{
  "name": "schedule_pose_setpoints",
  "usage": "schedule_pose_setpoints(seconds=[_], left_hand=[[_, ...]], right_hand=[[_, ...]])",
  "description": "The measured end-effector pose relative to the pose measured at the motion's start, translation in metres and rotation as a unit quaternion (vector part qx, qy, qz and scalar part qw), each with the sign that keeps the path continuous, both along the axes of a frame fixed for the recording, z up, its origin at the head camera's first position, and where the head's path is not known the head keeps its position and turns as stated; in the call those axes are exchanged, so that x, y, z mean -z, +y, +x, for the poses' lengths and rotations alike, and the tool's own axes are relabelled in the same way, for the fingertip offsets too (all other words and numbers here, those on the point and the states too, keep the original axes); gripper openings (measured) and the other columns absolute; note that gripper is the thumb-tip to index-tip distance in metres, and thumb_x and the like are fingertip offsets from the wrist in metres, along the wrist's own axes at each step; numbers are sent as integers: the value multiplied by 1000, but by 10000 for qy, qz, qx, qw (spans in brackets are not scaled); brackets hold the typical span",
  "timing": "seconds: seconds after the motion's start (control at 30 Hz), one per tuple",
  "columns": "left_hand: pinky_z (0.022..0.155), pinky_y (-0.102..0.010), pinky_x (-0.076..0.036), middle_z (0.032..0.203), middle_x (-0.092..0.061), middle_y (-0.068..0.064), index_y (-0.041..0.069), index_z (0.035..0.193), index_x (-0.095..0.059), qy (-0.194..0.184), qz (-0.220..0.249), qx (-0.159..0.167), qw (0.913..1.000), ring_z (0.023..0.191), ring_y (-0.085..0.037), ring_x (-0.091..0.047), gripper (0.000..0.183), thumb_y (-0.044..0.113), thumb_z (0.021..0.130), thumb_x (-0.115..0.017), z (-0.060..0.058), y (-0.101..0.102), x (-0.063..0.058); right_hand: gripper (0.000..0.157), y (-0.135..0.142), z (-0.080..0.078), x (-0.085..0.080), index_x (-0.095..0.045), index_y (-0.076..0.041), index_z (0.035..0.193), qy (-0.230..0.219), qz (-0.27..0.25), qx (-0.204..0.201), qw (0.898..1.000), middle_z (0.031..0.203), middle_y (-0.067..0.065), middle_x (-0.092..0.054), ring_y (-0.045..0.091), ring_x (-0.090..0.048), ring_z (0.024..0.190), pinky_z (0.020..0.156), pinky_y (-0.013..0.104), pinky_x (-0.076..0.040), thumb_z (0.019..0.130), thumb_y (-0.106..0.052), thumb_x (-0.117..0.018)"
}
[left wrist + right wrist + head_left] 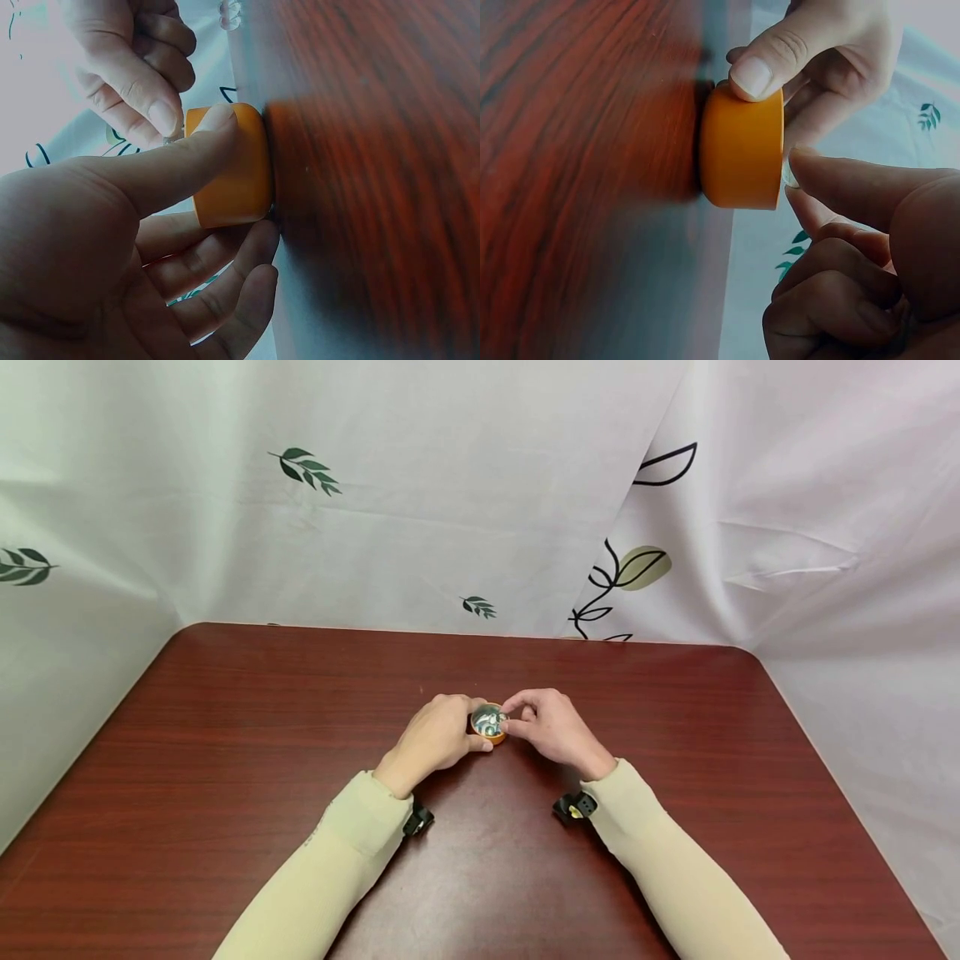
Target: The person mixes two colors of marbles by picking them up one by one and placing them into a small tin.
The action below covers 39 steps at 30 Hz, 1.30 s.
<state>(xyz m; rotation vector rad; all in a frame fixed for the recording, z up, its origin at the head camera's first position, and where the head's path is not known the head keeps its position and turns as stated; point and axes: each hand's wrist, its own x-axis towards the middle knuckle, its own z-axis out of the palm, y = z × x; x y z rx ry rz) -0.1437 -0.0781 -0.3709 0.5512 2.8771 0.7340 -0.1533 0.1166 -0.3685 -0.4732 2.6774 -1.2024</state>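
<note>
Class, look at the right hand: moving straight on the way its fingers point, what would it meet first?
Probably the orange cup, which lies directly in line with the right hand. Height is unclear, so the hand might pass over it towards the left hand.

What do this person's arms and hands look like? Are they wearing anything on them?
The left hand and right hand are ungloved. The left sleeve and right sleeve are long and pale yellowish cream; the left has tiny, unreadable marks. By the wrists sit a left black device and a right black device, the latter with a yellow patch.
</note>
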Motion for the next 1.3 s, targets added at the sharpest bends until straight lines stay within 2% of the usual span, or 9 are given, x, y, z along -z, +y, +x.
schedule_pose_setpoints(seconds=[0.3, 0.63, 0.93, 1.13, 1.3], left_hand=[[79, -34, -53, 116, -72, -2, 10, 133, -67, 13, -26, 5, 10000, 92, -17, -67, 59, 33, 81, -86, 0, -1, -1], [77, -35, -52, 115, -72, -1, 12, 131, -68, 55, -50, 7, 10000, 90, -17, -66, 57, 34, 82, -85, 0, -1, -1], [74, -33, -51, 110, -72, 0, 13, 128, -69, 41, -61, 0, 10000, 85, -16, -64, 53, 34, 82, -85, 0, 0, -1], [67, -32, -48, 94, -70, 4, 15, 117, -73, 76, -38, 63, 9999, 75, -15, -60, 42, 34, 82, -85, 0, -1, -1], [69, -32, -50, 99, -72, 1, 14, 120, -72, 85, -25, 73, 9999, 78, -15, -62, 45, 34, 82, -85, 0, -1, -2]], right_hand=[[15, -10, -1, 0, -76, -8, 102, 20, 105, -3, 9999, 60, -1, -49, 12, -43, 53, 54, 26, -37, 88, -14, -77], [14, -15, -2, 4, -76, -8, 101, 13, 110, 22, 9999, 62, 0, -53, 11, -45, 54, 54, 25, -37, 87, -12, -74], [14, -18, -3, 6, -76, -7, 100, -49, 60, 13, 10000, 60, -1, -51, 10, -41, 50, 51, 24, -34, 87, -12, -73], [12, -21, -3, 7, -76, -7, 99, -127, 63, 16, 9999, 61, 0, -53, 10, -41, 50, 51, 24, -34, 89, -14, -74], [11, -22, -3, 7, -77, -8, 99, -103, 90, 44, 9999, 60, 0, -52, 10, -40, 49, 51, 24, -34, 90, -14, -74]])
